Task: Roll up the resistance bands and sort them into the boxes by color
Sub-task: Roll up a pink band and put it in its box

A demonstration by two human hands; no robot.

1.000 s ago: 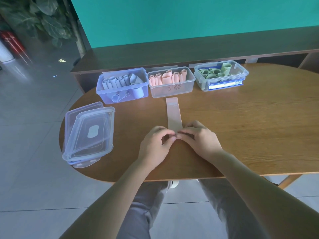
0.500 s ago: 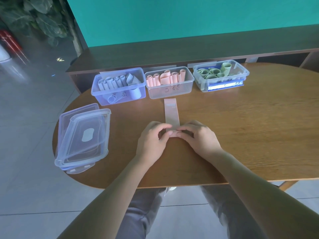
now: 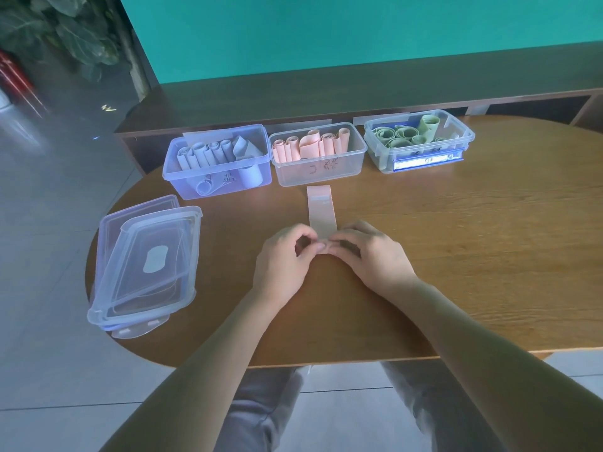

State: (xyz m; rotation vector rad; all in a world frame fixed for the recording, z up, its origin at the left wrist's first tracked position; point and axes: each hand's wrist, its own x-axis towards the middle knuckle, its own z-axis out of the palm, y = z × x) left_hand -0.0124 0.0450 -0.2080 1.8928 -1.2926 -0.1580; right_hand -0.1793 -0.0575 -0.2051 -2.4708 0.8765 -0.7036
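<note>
While the left hand [image 3: 287, 256] and right hand [image 3: 368, 252] pinch the near end of the pink band [image 3: 321, 212], flat on the table [image 3: 456, 243] before the pink box [image 3: 318, 158], both should roll evenly, keeping edges aligned.

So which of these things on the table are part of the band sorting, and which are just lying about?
Part of the job:
- pink band, pinched by left hand and right hand
- blue box
- pink box
- green box

Lying about:
- stacked lids
- plant
</note>
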